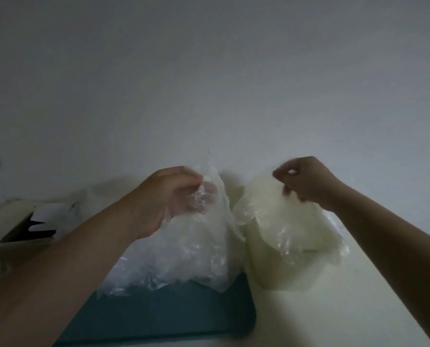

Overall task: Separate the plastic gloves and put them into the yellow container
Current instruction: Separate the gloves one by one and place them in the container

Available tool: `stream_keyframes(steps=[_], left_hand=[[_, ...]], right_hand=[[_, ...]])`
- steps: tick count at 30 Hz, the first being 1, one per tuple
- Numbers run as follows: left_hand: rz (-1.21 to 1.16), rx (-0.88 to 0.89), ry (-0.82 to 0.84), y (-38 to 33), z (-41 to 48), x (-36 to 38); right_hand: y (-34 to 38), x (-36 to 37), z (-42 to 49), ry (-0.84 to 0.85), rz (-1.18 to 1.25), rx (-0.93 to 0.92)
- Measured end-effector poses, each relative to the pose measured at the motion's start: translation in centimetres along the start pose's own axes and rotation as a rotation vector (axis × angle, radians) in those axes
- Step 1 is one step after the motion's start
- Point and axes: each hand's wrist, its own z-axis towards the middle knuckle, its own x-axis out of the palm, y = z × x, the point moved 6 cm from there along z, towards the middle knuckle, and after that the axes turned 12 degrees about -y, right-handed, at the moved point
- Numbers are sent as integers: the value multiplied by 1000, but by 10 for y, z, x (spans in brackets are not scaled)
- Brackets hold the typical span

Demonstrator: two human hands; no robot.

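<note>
My left hand [168, 196] grips a bunch of clear plastic gloves [208, 196] lifted from a crumpled heap of gloves [171, 266] that lies in a teal container [171, 311]. My right hand [306, 181] has its fingers curled and pinches a single thin glove [284, 231], which hangs down over the pale yellow container [271, 276]. The yellow container stands just right of the teal one. The film blurs its rim and hides what lies inside.
A pale table top [359, 309] carries both containers. An open cardboard box [26, 234] with white paper sits at the left. A plain white wall [208, 83] rises close behind everything.
</note>
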Motion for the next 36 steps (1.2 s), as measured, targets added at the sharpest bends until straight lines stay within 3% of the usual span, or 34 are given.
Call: stream_keyframes(steps=[3, 7, 9, 11, 16, 19, 21, 23, 26, 29, 34, 36], left_hand=[[-93, -63, 187, -16, -8, 23], [-61, -19, 294, -38, -8, 51], [-47, 13, 313, -47, -2, 68], [-20, 42, 260, -46, 14, 81], [19, -12, -8, -1, 72, 104], [133, -64, -64, 35, 102, 115], [232, -62, -69, 51, 112, 125], [357, -9, -91, 60, 118, 134], [476, 66, -162, 67, 123, 141], [465, 53, -185, 74, 127, 140], [581, 287, -284, 45, 112, 109], [606, 307, -254, 37, 95, 92]], right_hand=[[-25, 19, 20, 48, -148, 7], [-43, 32, 33, 20, -201, 34], [-50, 41, 38, 83, -268, 36], [-60, 48, 44, 125, -222, 84], [-62, 2, 39, -4, 300, 315], [-59, -41, 40, -236, 79, 181], [-51, -53, 35, -282, 6, 120], [-32, -49, 22, -178, -19, 38], [0, -12, -8, 254, -259, -86], [-5, 30, -32, 588, -547, -57], [-31, 80, -44, 718, -640, -119], [-47, 92, -45, 784, -744, -102]])
